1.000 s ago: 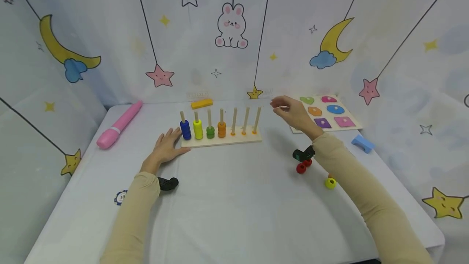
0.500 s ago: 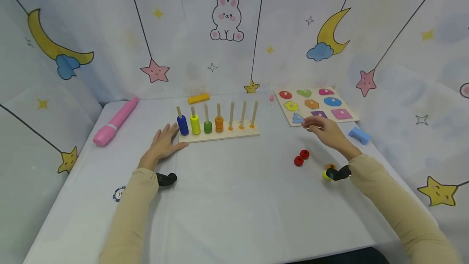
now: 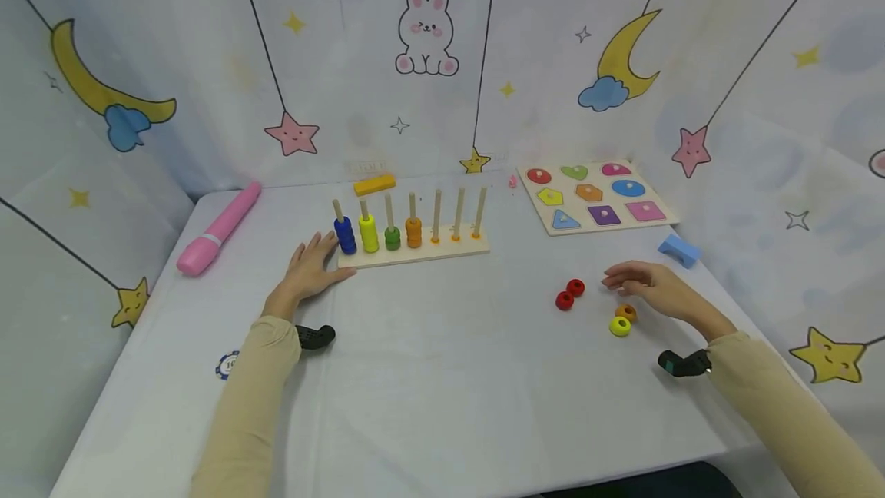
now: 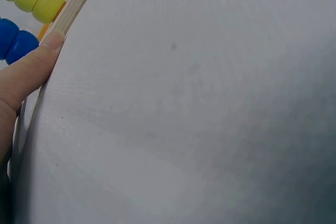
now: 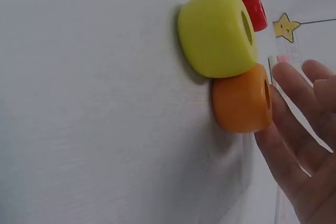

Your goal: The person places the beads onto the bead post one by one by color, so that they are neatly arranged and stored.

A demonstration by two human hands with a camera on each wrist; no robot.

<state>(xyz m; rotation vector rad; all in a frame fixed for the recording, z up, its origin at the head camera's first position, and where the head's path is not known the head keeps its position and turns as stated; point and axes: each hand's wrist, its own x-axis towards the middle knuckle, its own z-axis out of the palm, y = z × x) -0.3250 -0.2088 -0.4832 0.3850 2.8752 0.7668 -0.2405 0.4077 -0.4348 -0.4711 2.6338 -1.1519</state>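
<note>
A wooden peg board [image 3: 452,246] carries upright pegs, some stacked with blue beads [image 3: 345,236], yellow beads [image 3: 369,234], green beads [image 3: 392,239] and orange beads [image 3: 413,233]. At its left end lies my left hand [image 3: 309,273], fingers stretched out and thumb touching the front edge, as the left wrist view shows. On the right, my right hand [image 3: 657,288] hovers with loosely bent fingers, holding nothing. Just below its fingertips rest a loose orange bead [image 5: 242,100] and a loose yellow bead [image 5: 212,34], side by side. Two red beads [image 3: 575,287] lie a little to their left.
A shape puzzle board [image 3: 574,194] lies at the back right, with a blue block [image 3: 680,250] near it. A yellow block [image 3: 374,184] sits behind the pegs. The pink club-shaped object [image 3: 220,229] and a poker chip [image 3: 227,365] are at left.
My right hand has moved right and toward the front, from near the pegs, past the puzzle board, down to the loose beads. The left hand stays at the peg board.
</note>
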